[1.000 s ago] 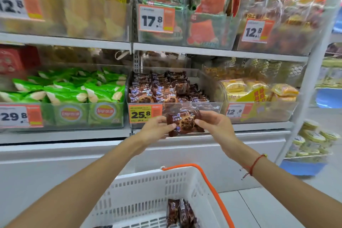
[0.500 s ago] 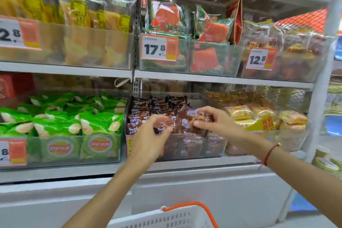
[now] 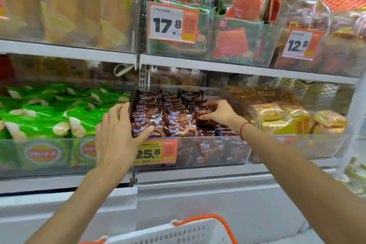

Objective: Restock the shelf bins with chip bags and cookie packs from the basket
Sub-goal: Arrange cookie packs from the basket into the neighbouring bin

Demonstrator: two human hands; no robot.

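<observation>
Left: green chip bags [image 3: 59,117] packed in the neighbouring clear bin, untouched. Left hand [image 3: 116,134] now at the front-left corner of the clear plastic cookie bin [image 3: 208,154], thumb on a front pack, nothing gripped. Brown cookie pack [image 3: 205,114], out front a second ago, now down inside the bin, pinched by right hand [image 3: 219,112]. Basically placed. Long axis hard to call, probably left-right.

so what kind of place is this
Most likely a shop's snack aisle: shelves of clear bins stocked with packaged snacks, orange price tags clipped on their fronts, and a white shopping basket with an orange handle below.
</observation>
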